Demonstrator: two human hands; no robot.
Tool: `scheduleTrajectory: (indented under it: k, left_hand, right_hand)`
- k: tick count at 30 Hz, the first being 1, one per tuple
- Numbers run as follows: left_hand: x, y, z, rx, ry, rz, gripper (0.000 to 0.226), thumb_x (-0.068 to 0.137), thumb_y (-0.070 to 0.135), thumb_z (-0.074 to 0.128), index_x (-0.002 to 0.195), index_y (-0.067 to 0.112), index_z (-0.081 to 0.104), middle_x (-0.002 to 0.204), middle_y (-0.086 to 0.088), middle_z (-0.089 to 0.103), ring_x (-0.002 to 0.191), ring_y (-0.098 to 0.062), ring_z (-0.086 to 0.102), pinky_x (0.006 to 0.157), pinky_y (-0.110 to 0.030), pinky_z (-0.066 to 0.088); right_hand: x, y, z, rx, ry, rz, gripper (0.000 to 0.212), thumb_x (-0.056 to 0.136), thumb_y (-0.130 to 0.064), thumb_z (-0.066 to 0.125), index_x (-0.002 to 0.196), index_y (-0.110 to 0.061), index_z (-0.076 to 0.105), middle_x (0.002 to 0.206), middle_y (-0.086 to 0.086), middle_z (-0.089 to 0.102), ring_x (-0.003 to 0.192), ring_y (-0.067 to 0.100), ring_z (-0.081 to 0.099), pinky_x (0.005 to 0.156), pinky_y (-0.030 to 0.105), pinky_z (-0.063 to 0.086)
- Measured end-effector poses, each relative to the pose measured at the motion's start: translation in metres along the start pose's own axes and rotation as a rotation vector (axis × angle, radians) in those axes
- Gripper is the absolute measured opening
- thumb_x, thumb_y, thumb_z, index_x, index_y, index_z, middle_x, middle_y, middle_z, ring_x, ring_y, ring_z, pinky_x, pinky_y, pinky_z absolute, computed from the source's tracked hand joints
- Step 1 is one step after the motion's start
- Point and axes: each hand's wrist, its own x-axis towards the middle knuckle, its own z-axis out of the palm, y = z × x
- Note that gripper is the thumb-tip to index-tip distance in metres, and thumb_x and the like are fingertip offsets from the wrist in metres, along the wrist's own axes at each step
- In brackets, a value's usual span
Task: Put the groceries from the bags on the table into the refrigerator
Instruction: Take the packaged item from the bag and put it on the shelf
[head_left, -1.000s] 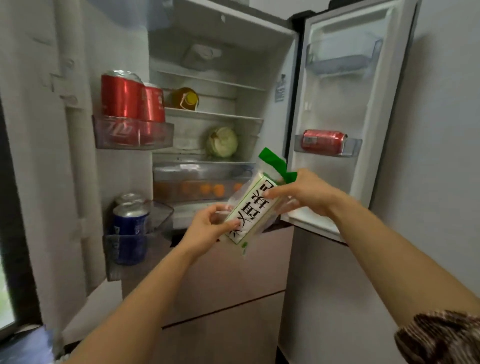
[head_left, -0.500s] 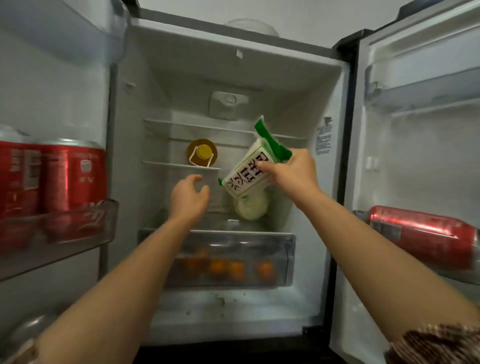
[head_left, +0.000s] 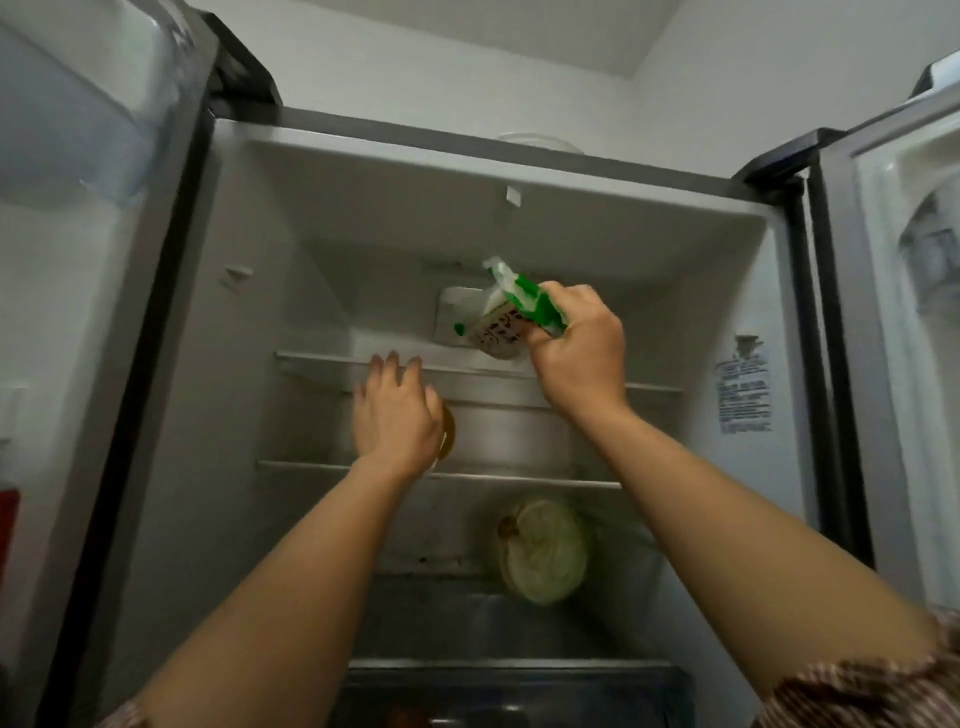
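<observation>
I look up into the open refrigerator (head_left: 260, 364), both doors wide. Its top shelf (head_left: 654, 387) is where I am working. My left hand (head_left: 395, 421) is relaxed and holds nothing, its fingers reaching to the shelf's front edge. My right hand (head_left: 576, 353) grips a white packet (head_left: 498, 332) by its green crimped end, tilted just above that shelf, near the back wall. I judge it best to lower the packet flat, well back from the edge, before letting go.
</observation>
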Motion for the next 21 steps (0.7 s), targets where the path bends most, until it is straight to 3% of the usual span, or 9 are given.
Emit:
scheduleTrajectory:
  k: [4, 9, 12, 14, 16, 19, 21]
  left_hand:
    - [0.011, -0.013, 0.019, 0.135, 0.063, 0.091, 0.047, 0.099, 0.032, 0.032, 0.143, 0.016, 0.035, 0.151, -0.008, 0.033, 0.144, -0.026, 0.018, 0.116, -0.044, 0.008]
    - [0.022, -0.022, 0.022, 0.279, 0.149, 0.188, 0.039, 0.098, 0.034, 0.035, 0.130, 0.015, 0.048, 0.130, -0.010, 0.052, 0.125, -0.029, 0.044, 0.112, -0.048, 0.024]
    - [0.026, -0.024, 0.026, 0.264, 0.176, 0.183, 0.037, 0.098, 0.034, 0.037, 0.126, 0.015, 0.051, 0.126, -0.011, 0.053, 0.118, -0.032, 0.047, 0.109, -0.049, 0.029]
    - [0.028, -0.028, 0.031, 0.238, 0.210, 0.183, 0.035, 0.098, 0.032, 0.040, 0.125, 0.014, 0.054, 0.125, -0.012, 0.054, 0.117, -0.033, 0.046, 0.109, -0.051, 0.031]
    - [0.030, -0.030, 0.034, 0.217, 0.246, 0.181, 0.034, 0.098, 0.031, 0.041, 0.122, 0.014, 0.056, 0.123, -0.013, 0.056, 0.115, -0.034, 0.047, 0.107, -0.053, 0.032]
    - [0.031, -0.028, 0.037, 0.187, 0.259, 0.146, 0.033, 0.098, 0.032, 0.040, 0.120, 0.014, 0.056, 0.123, -0.012, 0.055, 0.116, -0.034, 0.045, 0.109, -0.051, 0.029]
    - [0.032, -0.027, 0.039, 0.176, 0.257, 0.126, 0.034, 0.098, 0.034, 0.038, 0.120, 0.016, 0.055, 0.124, -0.012, 0.053, 0.118, -0.033, 0.043, 0.110, -0.050, 0.026]
  right_hand:
    - [0.006, 0.023, 0.029, -0.159, -0.156, -0.030, 0.037, 0.084, -0.006, 0.060, 0.119, -0.016, 0.064, 0.107, 0.004, 0.060, 0.095, 0.025, 0.059, 0.076, 0.028, 0.045]
    - [0.018, 0.045, 0.052, -0.140, -0.421, 0.018, 0.034, 0.082, -0.028, 0.075, 0.114, -0.020, 0.069, 0.109, 0.004, 0.067, 0.097, 0.023, 0.062, 0.084, 0.036, 0.052]
    - [0.028, 0.051, 0.055, -0.067, -0.587, 0.044, 0.028, 0.082, -0.037, 0.073, 0.105, -0.022, 0.071, 0.089, 0.000, 0.070, 0.078, 0.014, 0.063, 0.068, 0.031, 0.052]
    - [0.035, 0.055, 0.056, -0.073, -0.660, 0.056, 0.026, 0.088, -0.045, 0.064, 0.088, -0.019, 0.068, 0.067, -0.002, 0.059, 0.058, 0.012, 0.053, 0.051, 0.027, 0.039]
    - [0.041, 0.059, 0.059, -0.128, -0.698, 0.065, 0.029, 0.092, -0.044, 0.058, 0.081, -0.018, 0.062, 0.061, -0.003, 0.049, 0.054, 0.013, 0.046, 0.049, 0.028, 0.032]
    - [0.046, 0.067, 0.067, -0.092, -0.783, 0.161, 0.027, 0.093, -0.041, 0.058, 0.100, -0.016, 0.066, 0.074, -0.001, 0.057, 0.068, 0.014, 0.054, 0.059, 0.026, 0.039]
    - [0.048, 0.070, 0.070, -0.014, -0.873, 0.234, 0.043, 0.088, -0.051, 0.058, 0.121, -0.023, 0.063, 0.106, 0.000, 0.065, 0.097, 0.016, 0.058, 0.086, 0.028, 0.046]
